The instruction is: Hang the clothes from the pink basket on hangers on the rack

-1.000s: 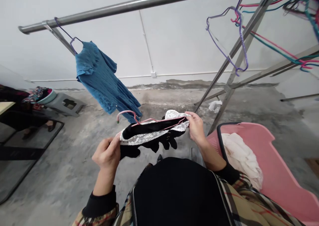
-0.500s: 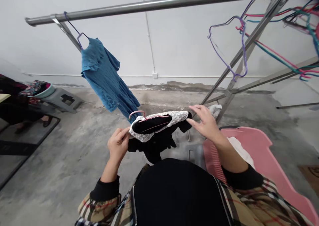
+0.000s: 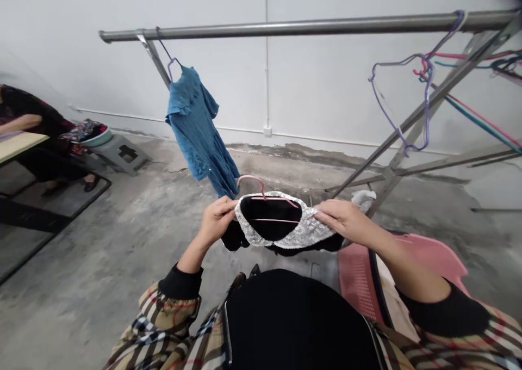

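Pinching a bumpy white collar, left fingers and right fingers flank black cloth.

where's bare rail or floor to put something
Rail: the stretch between the blue dress and the purple hanger at right. Floor: the patch between the black frame and the left hand. Crowded: around pink basket and rack legs, and at the white-collared garment between left hand and right hand.

soft even light, faint shadows, stretched edges, dark top-right corner
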`<state>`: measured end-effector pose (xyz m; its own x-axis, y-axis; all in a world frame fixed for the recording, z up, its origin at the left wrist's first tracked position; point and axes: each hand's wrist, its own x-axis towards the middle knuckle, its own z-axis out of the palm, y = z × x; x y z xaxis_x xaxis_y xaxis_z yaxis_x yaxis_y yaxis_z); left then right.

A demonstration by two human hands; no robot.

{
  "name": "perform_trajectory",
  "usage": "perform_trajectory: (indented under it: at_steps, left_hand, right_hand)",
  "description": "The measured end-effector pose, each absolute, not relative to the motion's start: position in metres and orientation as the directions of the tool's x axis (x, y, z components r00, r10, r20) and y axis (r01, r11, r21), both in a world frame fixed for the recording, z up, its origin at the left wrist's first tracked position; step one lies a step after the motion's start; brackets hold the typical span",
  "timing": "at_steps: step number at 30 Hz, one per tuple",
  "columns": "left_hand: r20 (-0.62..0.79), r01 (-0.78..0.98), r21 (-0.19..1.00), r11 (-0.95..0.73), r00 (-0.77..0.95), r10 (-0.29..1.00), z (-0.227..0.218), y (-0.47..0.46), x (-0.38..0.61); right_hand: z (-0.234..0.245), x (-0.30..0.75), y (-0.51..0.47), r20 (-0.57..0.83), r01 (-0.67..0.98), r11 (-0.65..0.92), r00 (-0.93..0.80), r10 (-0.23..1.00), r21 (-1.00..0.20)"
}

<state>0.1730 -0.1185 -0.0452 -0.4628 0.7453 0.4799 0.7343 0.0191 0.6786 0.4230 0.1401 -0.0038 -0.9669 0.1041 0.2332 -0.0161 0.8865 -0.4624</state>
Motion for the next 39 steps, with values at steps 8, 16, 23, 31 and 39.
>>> perform_trajectory:
  at_steps: [8,16,23,31,39]
  left_hand:
    - [0.534,0.704,0.708,0.051,-0.582,0.614,-0.04,-0.129,0.125]
    - [0.572,0.61,0.767,0.201,-0.791,0.217,-0.029,-0.099,0.119]
    - [0.469,0.589,0.771,0.242,-0.782,0.411,-0.034,-0.075,0.132]
    - [0.546,0.669,0.699,0.253,-0.727,0.416,-0.017,-0.076,0.11]
    - [0.634,0.803,0.439,0.403,-0.595,0.495,-0.033,-0.072,0.138]
  right_hand:
    - [0.049,0.426,0.144,0.295,0.111,0.844,-0.906,0.302,-0.524]
    - [0.055,0.397,0.14,0.427,0.166,0.91,-0.841,0.331,-0.379]
    - [0.046,0.396,0.126,0.471,0.158,0.948,-0.838,0.277,-0.276]
    - [0.023,0.401,0.13,0.292,0.054,0.993,-0.953,0.082,-0.103]
    - [0.012,0.397,0.129,0.344,0.277,0.945,-0.883,0.321,-0.172]
